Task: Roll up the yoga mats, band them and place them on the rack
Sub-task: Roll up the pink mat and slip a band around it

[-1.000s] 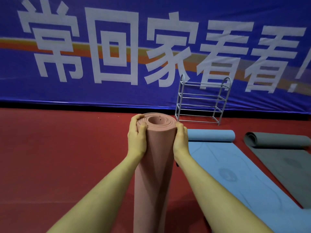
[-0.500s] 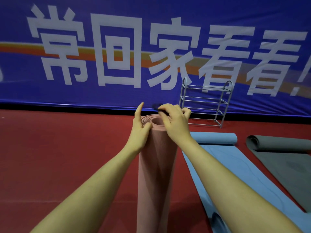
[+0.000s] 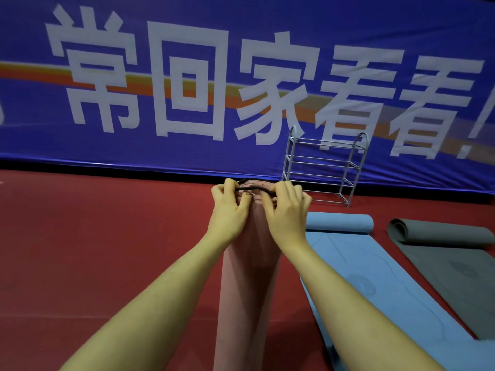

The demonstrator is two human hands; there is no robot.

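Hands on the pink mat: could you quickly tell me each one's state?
Left hand: pinching the black band.
Right hand: pinching the same band.

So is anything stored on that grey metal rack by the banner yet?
No, the grey metal rack shows only bare shelves, with no rolled mat on any tier.

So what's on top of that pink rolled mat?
A black band stretched across the top end of the pink mat, pinched by the left hand and right hand. The hands cover most of the mat's rim.
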